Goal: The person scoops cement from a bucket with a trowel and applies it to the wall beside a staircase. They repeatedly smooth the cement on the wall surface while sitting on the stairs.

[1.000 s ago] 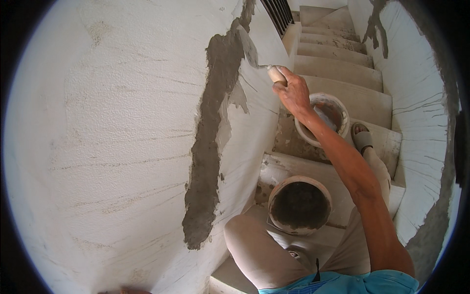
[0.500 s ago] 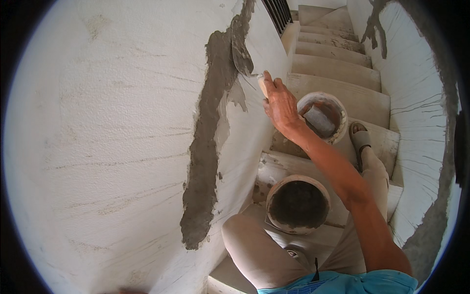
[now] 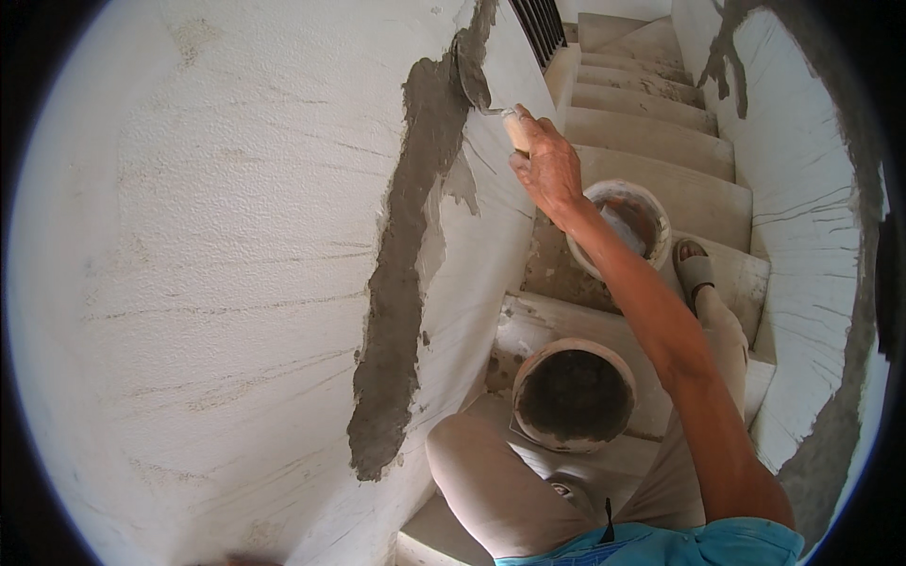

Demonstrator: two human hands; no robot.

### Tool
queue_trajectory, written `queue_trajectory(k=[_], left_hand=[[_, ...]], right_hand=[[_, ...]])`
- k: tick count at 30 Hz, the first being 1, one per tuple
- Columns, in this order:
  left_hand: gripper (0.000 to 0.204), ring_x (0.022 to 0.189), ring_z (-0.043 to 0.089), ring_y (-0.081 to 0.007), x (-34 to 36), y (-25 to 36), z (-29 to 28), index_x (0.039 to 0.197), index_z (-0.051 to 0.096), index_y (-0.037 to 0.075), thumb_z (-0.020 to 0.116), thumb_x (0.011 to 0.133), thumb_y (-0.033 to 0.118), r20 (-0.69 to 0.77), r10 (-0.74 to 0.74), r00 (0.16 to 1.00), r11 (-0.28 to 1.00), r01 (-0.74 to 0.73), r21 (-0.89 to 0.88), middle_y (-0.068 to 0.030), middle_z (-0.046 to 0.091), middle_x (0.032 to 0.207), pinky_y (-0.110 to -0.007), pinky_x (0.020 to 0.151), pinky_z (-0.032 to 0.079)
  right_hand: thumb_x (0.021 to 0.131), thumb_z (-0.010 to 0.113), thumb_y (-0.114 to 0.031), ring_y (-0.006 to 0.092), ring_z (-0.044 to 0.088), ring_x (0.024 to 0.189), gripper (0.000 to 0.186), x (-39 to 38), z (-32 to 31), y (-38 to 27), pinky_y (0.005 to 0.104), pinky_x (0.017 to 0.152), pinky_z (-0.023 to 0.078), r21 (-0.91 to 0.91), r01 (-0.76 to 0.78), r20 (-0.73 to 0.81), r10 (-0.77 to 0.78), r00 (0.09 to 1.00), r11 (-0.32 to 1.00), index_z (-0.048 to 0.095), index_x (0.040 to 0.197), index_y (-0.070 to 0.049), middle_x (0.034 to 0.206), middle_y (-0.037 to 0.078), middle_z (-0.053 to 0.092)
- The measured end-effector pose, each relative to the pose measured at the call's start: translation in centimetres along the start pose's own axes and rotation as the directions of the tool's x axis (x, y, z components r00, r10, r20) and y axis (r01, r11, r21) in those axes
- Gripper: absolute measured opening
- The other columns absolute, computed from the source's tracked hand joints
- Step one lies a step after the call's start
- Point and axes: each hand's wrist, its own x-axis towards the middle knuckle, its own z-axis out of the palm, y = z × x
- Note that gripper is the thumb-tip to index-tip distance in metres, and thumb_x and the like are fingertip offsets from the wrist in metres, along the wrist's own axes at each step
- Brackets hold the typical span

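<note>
My right hand is closed around the pale wooden handle of a trowel. The trowel's blade lies against the upper part of a long band of wet grey mortar on the white wall to my left. This band runs down the wall with ragged edges, and a thinner smear sits beside its middle. My left hand is not in view; a dark reddish sliver at the lower edge is too small to make out.
A round tub of dark mortar stands on the step before me. Higher up, a bucket holds a greyish-white object. Stairs climb ahead beside a black railing. More grey mortar marks the right wall. My knee is near the tub.
My right hand and the trowel have moved up along the mortar band and slightly right. The blade now sits higher, still against the mortar. The tub and bucket have stayed in place.
</note>
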Motion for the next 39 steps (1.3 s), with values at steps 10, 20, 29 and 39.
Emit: queue_trajectory(k=[10,20,29,39], left_hand=[[0.069,0.146,0.025,-0.0492,-0.1,0.1,0.0,0.147,0.038,-0.004,0.035,0.105,0.051,0.016,-0.027,1.000,1.000,0.027,-0.001,-0.0310,0.028,0.157,-0.069,0.114,0.022],[0.066,0.146,0.026,-0.0471,-0.1,0.1,0.1,0.148,0.039,-0.001,0.037,0.105,0.049,-0.006,-0.019,1.000,1.000,0.019,-0.001,-0.0272,0.030,0.158,-0.067,0.115,0.023],[0.066,0.146,0.027,-0.0470,0.3,0.7,-0.3,0.147,0.041,-0.002,0.037,0.105,0.049,0.007,-0.027,1.000,0.999,0.027,0.022,-0.0278,0.031,0.157,-0.068,0.115,0.023],[0.066,0.146,0.027,-0.0470,0.3,0.5,-0.1,0.147,0.040,-0.001,0.036,0.105,0.049,0.000,-0.036,0.999,0.999,0.036,0.037,-0.0275,0.031,0.157,-0.068,0.115,0.023]], right_hand=[[0.074,0.065,-0.002,0.0395,0.067,0.089,0.062,-4.4,-1.4,1.6,0.0459,0.081,0.054,0.184,0.049,0.058,-0.060,0.997,0.982,0.055,0.135,0.002,0.102,0.024,0.064],[0.076,0.065,-0.006,0.0415,0.066,0.090,0.059,1.2,1.1,1.9,0.0460,0.085,0.053,0.131,0.034,-0.088,-0.023,0.996,0.991,0.057,0.134,0.002,0.104,0.025,0.064],[0.075,0.067,-0.003,0.0387,0.066,0.088,0.066,-3.9,0.9,0.3,0.0460,0.078,0.055,0.054,-0.042,0.058,0.039,0.998,0.998,0.052,0.140,-0.004,0.101,0.020,0.061],[0.075,0.066,-0.002,0.0394,0.065,0.088,0.062,1.2,1.1,2.6,0.0456,0.079,0.053,0.084,0.089,-0.112,-0.080,0.991,0.992,0.054,0.136,-0.001,0.099,0.021,0.062]])
